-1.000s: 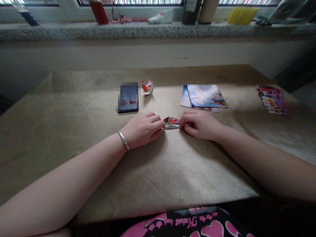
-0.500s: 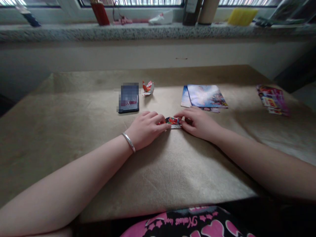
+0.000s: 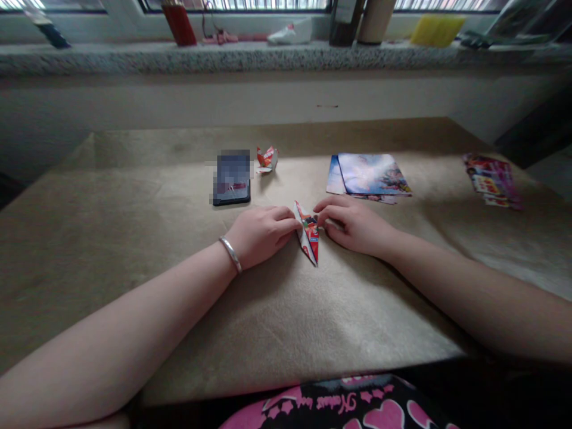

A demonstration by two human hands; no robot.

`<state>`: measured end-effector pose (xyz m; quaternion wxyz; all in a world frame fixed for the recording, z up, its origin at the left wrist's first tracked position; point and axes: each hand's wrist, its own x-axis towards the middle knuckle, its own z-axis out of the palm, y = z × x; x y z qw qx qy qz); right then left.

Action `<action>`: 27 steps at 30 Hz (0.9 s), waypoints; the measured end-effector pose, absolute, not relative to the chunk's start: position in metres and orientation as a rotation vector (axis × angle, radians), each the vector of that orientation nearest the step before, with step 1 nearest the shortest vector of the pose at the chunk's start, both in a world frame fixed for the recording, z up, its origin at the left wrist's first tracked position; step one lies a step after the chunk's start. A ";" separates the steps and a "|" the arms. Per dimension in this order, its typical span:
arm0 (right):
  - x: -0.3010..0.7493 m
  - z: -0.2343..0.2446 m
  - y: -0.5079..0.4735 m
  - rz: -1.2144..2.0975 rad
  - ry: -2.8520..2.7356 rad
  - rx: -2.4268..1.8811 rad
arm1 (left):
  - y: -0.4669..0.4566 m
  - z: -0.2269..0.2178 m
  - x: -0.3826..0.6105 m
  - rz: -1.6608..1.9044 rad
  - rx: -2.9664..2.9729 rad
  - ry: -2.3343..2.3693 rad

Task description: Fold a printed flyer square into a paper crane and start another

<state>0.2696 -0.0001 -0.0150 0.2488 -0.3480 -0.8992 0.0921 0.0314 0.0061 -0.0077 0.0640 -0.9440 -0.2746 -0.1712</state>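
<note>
A narrow diamond of folded paper [image 3: 310, 235], red and white with printed patches, lies on the table with its long points toward and away from me. My left hand [image 3: 266, 233], a silver bangle at its wrist, pinches the left edge between thumb and fingers. On the opposite side, my right hand [image 3: 353, 223] is curled, its fingertips closed at the paper's right edge. Beyond my left hand stands a small folded paper piece [image 3: 268, 161] in red and white, with pointed flaps.
A phone [image 3: 232, 179], its screen blurred, lies left of the small folded piece. Several picture sheets [image 3: 375, 173] are stacked behind my right hand. More colourful printed paper [image 3: 491, 182] lies at the far right. Bottles and a yellow block [image 3: 438, 30] stand on the stone sill [image 3: 250, 61].
The folded paper has turned from lying crosswise between my hands to pointing lengthwise, and more of it shows. Both hands have shifted their fingers on its edges.
</note>
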 end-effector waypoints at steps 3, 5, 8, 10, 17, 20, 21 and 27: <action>0.269 -0.013 -0.002 0.253 -2.480 -0.909 | 0.007 -0.007 0.031 -0.530 -2.899 -0.867; 0.268 -0.012 -0.003 0.229 -2.510 -0.890 | 0.007 -0.006 0.032 -0.535 -2.917 -0.881; 0.267 -0.011 -0.003 0.191 -2.538 -0.905 | 0.008 -0.006 0.032 -0.537 -2.915 -0.869; 0.266 -0.011 -0.002 0.175 -2.541 -0.925 | 0.006 -0.004 0.033 -0.530 -2.923 -0.887; 0.265 -0.007 -0.002 0.123 -2.531 -0.946 | -0.016 0.009 0.045 -0.397 -2.939 -1.208; 0.263 -0.006 -0.003 0.168 -2.515 -0.919 | -0.019 0.010 0.048 -0.355 -2.901 -1.233; 0.263 -0.006 -0.003 0.190 -2.515 -0.903 | -0.019 0.010 0.048 -0.347 -2.896 -1.233; 0.263 -0.006 0.000 0.215 -2.531 -0.868 | -0.018 0.008 0.046 -0.356 -2.910 -1.203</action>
